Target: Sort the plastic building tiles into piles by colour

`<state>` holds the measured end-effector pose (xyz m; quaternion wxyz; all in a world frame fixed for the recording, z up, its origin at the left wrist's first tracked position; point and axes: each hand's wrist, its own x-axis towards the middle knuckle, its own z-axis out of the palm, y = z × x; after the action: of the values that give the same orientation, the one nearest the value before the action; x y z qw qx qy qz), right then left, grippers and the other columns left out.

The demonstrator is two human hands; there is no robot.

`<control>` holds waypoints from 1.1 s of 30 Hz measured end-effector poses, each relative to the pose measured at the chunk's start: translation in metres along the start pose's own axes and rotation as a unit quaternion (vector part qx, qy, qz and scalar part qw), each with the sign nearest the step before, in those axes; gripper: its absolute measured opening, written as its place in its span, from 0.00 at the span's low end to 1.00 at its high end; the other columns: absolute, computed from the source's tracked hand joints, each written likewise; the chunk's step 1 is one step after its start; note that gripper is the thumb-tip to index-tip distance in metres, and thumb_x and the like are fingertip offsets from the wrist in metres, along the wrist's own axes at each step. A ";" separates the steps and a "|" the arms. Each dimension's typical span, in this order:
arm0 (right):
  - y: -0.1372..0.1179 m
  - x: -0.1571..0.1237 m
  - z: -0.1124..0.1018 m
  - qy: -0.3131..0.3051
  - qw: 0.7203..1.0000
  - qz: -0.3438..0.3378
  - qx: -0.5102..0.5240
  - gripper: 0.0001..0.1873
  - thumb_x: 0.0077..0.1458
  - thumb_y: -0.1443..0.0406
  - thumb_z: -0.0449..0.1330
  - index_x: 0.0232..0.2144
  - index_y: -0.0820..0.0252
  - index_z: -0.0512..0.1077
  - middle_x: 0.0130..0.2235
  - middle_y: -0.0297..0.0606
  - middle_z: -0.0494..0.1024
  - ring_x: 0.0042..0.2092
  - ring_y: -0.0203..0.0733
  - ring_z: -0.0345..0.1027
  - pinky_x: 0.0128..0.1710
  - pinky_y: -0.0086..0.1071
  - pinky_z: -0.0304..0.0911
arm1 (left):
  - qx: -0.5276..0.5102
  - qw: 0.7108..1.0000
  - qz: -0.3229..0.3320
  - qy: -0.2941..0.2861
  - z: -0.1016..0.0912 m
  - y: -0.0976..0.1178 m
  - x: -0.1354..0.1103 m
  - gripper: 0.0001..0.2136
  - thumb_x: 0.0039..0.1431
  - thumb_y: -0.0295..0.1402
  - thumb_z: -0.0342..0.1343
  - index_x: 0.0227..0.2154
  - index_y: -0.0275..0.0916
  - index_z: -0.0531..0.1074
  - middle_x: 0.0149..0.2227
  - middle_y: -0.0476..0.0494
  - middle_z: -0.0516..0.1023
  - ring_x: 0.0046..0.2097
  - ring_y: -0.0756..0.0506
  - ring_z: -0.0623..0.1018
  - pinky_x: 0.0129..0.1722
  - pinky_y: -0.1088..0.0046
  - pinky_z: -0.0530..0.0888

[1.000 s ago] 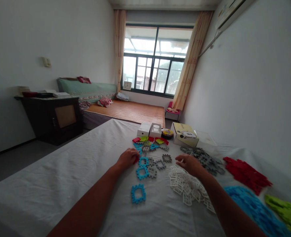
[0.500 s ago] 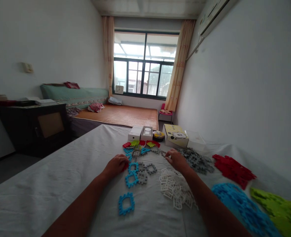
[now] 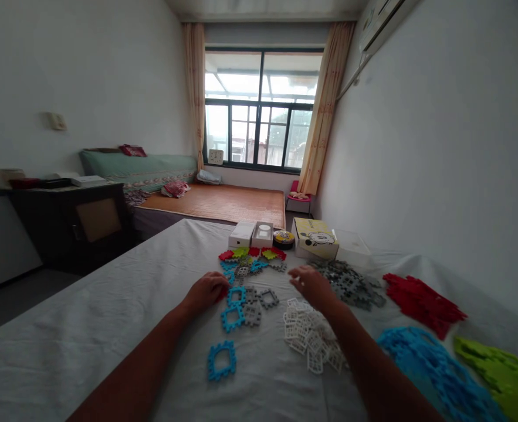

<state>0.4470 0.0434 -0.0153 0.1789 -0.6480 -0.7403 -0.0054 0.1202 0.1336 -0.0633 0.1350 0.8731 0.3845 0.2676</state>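
My left hand has its fingers curled down over a red notched building piece, mostly hidden under the fingertips. To its right, blue square frame pieces lie beside grey notched pieces and a grey frame piece. My right hand hovers with its fingers apart and nothing visible in them. A grey piece lies just beyond its fingertips, at the end of the assembled red, green, blue and grey pieces. Nearest me, a separate blue frame piece lies alone.
Right of centre are a white window-piece pile and a grey pile. Further right lie red, blue and green piles. White boxes, a round tin and a yellow box line the far edge.
My right hand has let go of the grey piece at the far row and drawn slightly back, its fingers now apart. My left hand stays at the red piece. The view has shifted slightly.
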 end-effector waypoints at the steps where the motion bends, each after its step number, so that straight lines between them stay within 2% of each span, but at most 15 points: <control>1: -0.017 -0.002 0.005 -0.028 0.999 -0.032 0.012 0.13 0.55 0.63 0.56 0.43 0.50 0.75 0.45 0.38 0.77 0.48 0.42 0.68 0.48 0.31 0.61 | -0.001 1.000 0.000 0.000 0.000 0.000 0.000 0.16 0.52 0.24 0.46 0.35 0.43 0.78 0.42 0.47 0.78 0.46 0.46 0.74 0.51 0.70 0.68; 3: -0.043 -0.006 0.015 -0.066 0.996 -0.062 0.021 0.12 0.51 0.65 0.60 0.38 0.45 0.77 0.43 0.34 0.78 0.50 0.41 0.67 0.49 0.29 0.60 | -0.001 1.000 0.000 0.001 0.000 -0.001 0.000 0.15 0.52 0.24 0.47 0.35 0.43 0.78 0.42 0.47 0.78 0.46 0.46 0.74 0.51 0.71 0.68; 5: -0.059 -0.009 0.021 -0.089 0.994 -0.065 0.016 0.11 0.50 0.68 0.60 0.34 0.44 0.77 0.43 0.35 0.78 0.51 0.41 0.66 0.49 0.28 0.60 | 0.001 1.000 -0.001 0.001 0.000 -0.002 0.000 0.15 0.53 0.25 0.47 0.36 0.43 0.78 0.43 0.47 0.78 0.46 0.46 0.74 0.51 0.71 0.69; 9: -0.060 -0.009 0.023 -0.080 0.994 -0.073 -0.022 0.10 0.55 0.67 0.56 0.34 0.48 0.77 0.45 0.38 0.77 0.49 0.43 0.67 0.44 0.29 0.62 | 0.003 1.000 0.003 -0.004 0.000 -0.002 0.002 0.15 0.52 0.24 0.47 0.35 0.42 0.78 0.42 0.47 0.78 0.46 0.46 0.74 0.51 0.71 0.68; 12: -0.037 -0.004 0.015 -0.046 0.997 -0.005 -0.057 0.11 0.58 0.66 0.53 0.38 0.51 0.74 0.47 0.40 0.76 0.46 0.43 0.69 0.40 0.30 0.62 | 0.000 1.000 0.002 -0.004 0.000 -0.002 0.002 0.15 0.53 0.24 0.47 0.35 0.42 0.78 0.42 0.47 0.78 0.46 0.46 0.74 0.51 0.71 0.68; 17: 0.036 -0.003 -0.007 0.014 0.979 0.156 -0.130 0.13 0.60 0.67 0.48 0.43 0.58 0.69 0.48 0.45 0.73 0.41 0.46 0.72 0.37 0.35 0.63 | -0.008 1.000 0.000 -0.006 0.000 -0.003 0.002 0.15 0.52 0.24 0.47 0.35 0.42 0.78 0.42 0.46 0.78 0.47 0.46 0.74 0.51 0.71 0.68; 20: 0.070 -0.006 -0.013 0.064 0.956 0.223 -0.181 0.14 0.60 0.66 0.49 0.46 0.60 0.68 0.49 0.48 0.72 0.45 0.46 0.70 0.41 0.34 0.62 | -0.006 1.000 0.004 -0.006 0.000 -0.003 0.002 0.15 0.52 0.25 0.47 0.35 0.43 0.78 0.42 0.47 0.78 0.47 0.46 0.74 0.51 0.71 0.68; 22: 0.073 -0.006 -0.013 0.108 0.949 0.222 -0.194 0.18 0.58 0.66 0.52 0.51 0.61 0.65 0.54 0.52 0.68 0.49 0.49 0.66 0.44 0.36 0.61 | -0.005 1.000 0.006 -0.003 0.001 -0.004 0.002 0.15 0.52 0.25 0.47 0.35 0.43 0.78 0.42 0.47 0.78 0.46 0.46 0.74 0.51 0.71 0.69; 24: 0.058 -0.003 -0.012 0.136 0.955 0.193 -0.180 0.22 0.57 0.66 0.53 0.55 0.62 0.63 0.58 0.52 0.64 0.52 0.51 0.63 0.46 0.38 0.60 | -0.007 1.000 0.007 0.000 0.001 -0.004 0.001 0.15 0.53 0.25 0.47 0.35 0.43 0.78 0.42 0.47 0.78 0.46 0.46 0.74 0.50 0.71 0.69; 25: 0.044 -0.002 -0.010 0.128 0.966 0.163 -0.156 0.22 0.57 0.66 0.53 0.54 0.61 0.64 0.57 0.51 0.65 0.53 0.51 0.62 0.47 0.37 0.60 | -0.008 1.000 0.007 0.001 0.001 -0.003 0.001 0.15 0.53 0.25 0.47 0.35 0.43 0.78 0.42 0.47 0.77 0.46 0.46 0.74 0.50 0.71 0.68; 26: 0.026 -0.001 -0.008 0.100 0.980 0.123 -0.120 0.20 0.58 0.66 0.53 0.53 0.60 0.66 0.55 0.49 0.68 0.52 0.49 0.63 0.48 0.36 0.59 | -0.008 1.000 0.006 0.001 0.001 -0.003 0.001 0.15 0.53 0.25 0.47 0.35 0.43 0.79 0.42 0.47 0.77 0.46 0.46 0.74 0.50 0.71 0.68; 28: -0.012 -0.003 0.000 0.004 0.999 0.022 -0.026 0.15 0.58 0.64 0.53 0.47 0.57 0.71 0.49 0.43 0.74 0.49 0.44 0.66 0.47 0.32 0.59 | -0.006 1.000 0.005 -0.001 0.001 -0.003 0.000 0.16 0.53 0.24 0.47 0.35 0.43 0.79 0.42 0.47 0.77 0.46 0.46 0.74 0.51 0.71 0.68; 31: -0.063 -0.012 0.015 -0.120 0.985 -0.106 0.061 0.14 0.54 0.58 0.59 0.43 0.52 0.73 0.45 0.37 0.75 0.46 0.42 0.68 0.44 0.30 0.60 | -0.001 1.000 0.005 -0.001 0.002 -0.004 0.000 0.16 0.52 0.24 0.47 0.34 0.43 0.79 0.42 0.47 0.77 0.46 0.46 0.74 0.51 0.71 0.68; 33: -0.083 -0.019 0.024 -0.139 0.978 -0.144 0.060 0.17 0.49 0.56 0.63 0.42 0.52 0.73 0.46 0.37 0.74 0.48 0.44 0.66 0.44 0.31 0.60 | 0.001 1.000 0.009 0.002 0.002 -0.004 0.000 0.15 0.53 0.24 0.47 0.34 0.43 0.79 0.42 0.47 0.78 0.46 0.46 0.74 0.51 0.71 0.68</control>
<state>0.3632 0.0178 -0.0247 0.1098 -0.5171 -0.8425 0.1037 0.1187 0.1362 -0.0671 0.1308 0.8760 0.3771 0.2707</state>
